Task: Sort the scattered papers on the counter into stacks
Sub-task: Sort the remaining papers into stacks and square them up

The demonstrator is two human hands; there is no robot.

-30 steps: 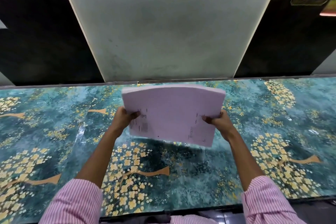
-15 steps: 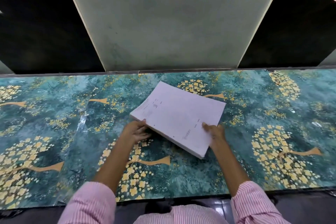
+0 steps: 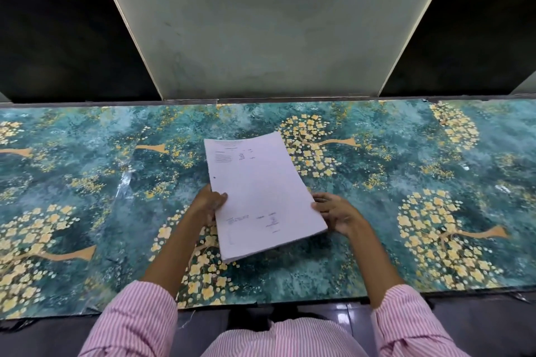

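A pink shirt (image 3: 278, 340) with fine white stripes covers the torso; the left sleeve (image 3: 136, 324) and right sleeve (image 3: 413, 324), equally striped, end loosely partway along the forearms.

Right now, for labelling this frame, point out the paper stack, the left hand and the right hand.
paper stack (image 3: 261, 191), head view, blank middle of top sheet
left hand (image 3: 209, 206), head view, back of hand
right hand (image 3: 338, 214), head view, back of hand
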